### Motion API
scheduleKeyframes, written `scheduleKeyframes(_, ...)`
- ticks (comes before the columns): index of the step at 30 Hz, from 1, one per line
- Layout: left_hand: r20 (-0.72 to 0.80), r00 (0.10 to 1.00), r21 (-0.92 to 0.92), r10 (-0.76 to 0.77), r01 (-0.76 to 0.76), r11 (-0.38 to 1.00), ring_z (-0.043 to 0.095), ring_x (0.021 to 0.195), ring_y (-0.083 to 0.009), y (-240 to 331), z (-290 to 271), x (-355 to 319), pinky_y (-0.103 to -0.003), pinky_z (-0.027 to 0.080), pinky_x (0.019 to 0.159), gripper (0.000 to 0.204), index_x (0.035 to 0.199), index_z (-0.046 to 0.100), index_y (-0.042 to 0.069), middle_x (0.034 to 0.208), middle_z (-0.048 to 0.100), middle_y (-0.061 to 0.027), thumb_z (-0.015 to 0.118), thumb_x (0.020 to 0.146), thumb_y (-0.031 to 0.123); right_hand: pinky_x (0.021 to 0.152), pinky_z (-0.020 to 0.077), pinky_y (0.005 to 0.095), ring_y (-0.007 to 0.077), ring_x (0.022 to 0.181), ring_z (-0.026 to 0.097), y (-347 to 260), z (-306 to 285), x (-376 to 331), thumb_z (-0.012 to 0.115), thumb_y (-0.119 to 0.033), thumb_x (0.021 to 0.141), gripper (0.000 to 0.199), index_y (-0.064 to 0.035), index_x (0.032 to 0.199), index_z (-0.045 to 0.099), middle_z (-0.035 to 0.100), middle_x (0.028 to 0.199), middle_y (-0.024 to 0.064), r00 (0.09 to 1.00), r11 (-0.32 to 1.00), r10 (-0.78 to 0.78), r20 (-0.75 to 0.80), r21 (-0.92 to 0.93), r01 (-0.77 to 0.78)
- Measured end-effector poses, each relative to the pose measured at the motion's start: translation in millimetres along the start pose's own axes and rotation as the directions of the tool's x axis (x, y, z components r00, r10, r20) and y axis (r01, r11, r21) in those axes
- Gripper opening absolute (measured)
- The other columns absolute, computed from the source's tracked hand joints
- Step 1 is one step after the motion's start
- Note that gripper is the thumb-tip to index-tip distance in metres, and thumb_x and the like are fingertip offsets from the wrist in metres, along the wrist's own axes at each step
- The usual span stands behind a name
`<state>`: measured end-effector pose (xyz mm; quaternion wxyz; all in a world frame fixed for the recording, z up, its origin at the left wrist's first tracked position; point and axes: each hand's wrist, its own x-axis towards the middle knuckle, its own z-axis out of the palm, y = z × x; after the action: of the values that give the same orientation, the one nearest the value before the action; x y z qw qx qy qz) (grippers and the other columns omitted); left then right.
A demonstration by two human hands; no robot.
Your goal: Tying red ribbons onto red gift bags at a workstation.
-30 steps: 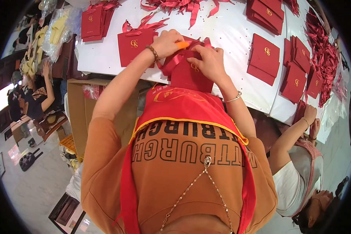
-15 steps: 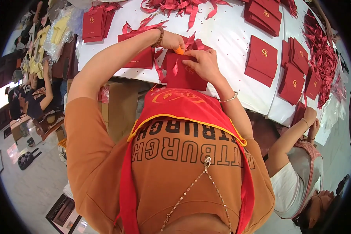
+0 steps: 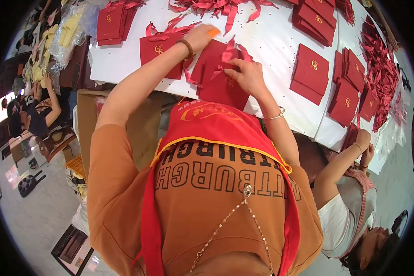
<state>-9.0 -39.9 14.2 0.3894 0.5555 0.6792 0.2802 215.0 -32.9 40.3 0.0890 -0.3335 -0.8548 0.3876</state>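
Red bag [image 3: 223,94] partly under right hand [image 3: 248,77], left hand [image 3: 201,39] near, farther left

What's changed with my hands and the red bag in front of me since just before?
Your left hand has moved forward, away from your right hand and the top edge of the red bag. Your right hand stays at that bag, which has barely shifted; the bag stacks to the right look unmoved.

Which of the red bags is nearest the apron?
The front red bag, partly covered by the right hand; its lower edge is beside the apron, while the others lie farther off.
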Motion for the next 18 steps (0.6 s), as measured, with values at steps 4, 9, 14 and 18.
scheduleKeyframes(4,-0.143,0.968,0.419,-0.205,0.247,0.874,0.056,0.09,-0.0237,14.7,-25.0,-25.5,-0.036,0.041,0.079,0.028,0.095,0.063,0.01,0.097,0.061,-0.0064,0.05,0.083,0.031,0.075,0.0324,0.0356,0.0221,0.071,0.06,20.2,6.5,4.6,0.059,-0.034,0.079,0.028,-0.0134,0.097,0.063,0.064,0.074,0.0065,0.991,0.99,0.132,-0.014,-0.048,-0.132)
scheduleKeyframes(9,-0.018,0.992,0.899,-0.122,0.069,0.433,0.05,0.093,-0.0232,-2.0,6.4,-63.3,-0.045,0.034,0.076,0.022,0.086,0.063,0.014,0.092,0.059,-0.0048,0.053,0.079,0.032,0.075,0.0336,0.0354,0.0215,0.076,0.06,25.9,10.0,13.1,0.059,-0.038,0.078,0.032,-0.0144,0.1,0.062,0.065,0.08,0.0063,0.975,0.975,0.221,0.03,-0.045,-0.219)
scheduleKeyframes(14,-0.1,0.989,0.811,0.113,0.015,0.585,0.053,0.085,-0.0255,-20.2,6.9,-61.7,-0.043,0.035,0.068,0.012,0.083,0.059,0.013,0.082,0.06,-0.0048,0.051,0.079,0.02,0.074,0.0337,0.0346,0.0215,0.076,0.06,27.9,11.6,12.6,0.06,-0.038,0.078,0.032,-0.0144,0.099,0.062,0.065,0.079,0.0058,0.971,0.971,0.24,0.021,0.01,-0.24)
scheduleKeyframes(18,-0.182,0.981,0.173,-0.068,0.101,0.98,0.058,0.075,-0.02,-8.9,-9.2,-57.5,-0.034,0.041,0.069,0.011,0.088,0.053,0.006,0.077,0.063,-0.0073,0.048,0.085,0.014,0.074,0.0337,0.0344,0.0217,0.075,0.06,33.8,15.4,13.7,0.061,-0.039,0.077,0.033,-0.0143,0.098,0.062,0.065,0.077,0.0059,0.969,0.967,0.247,0.016,0.055,-0.247)
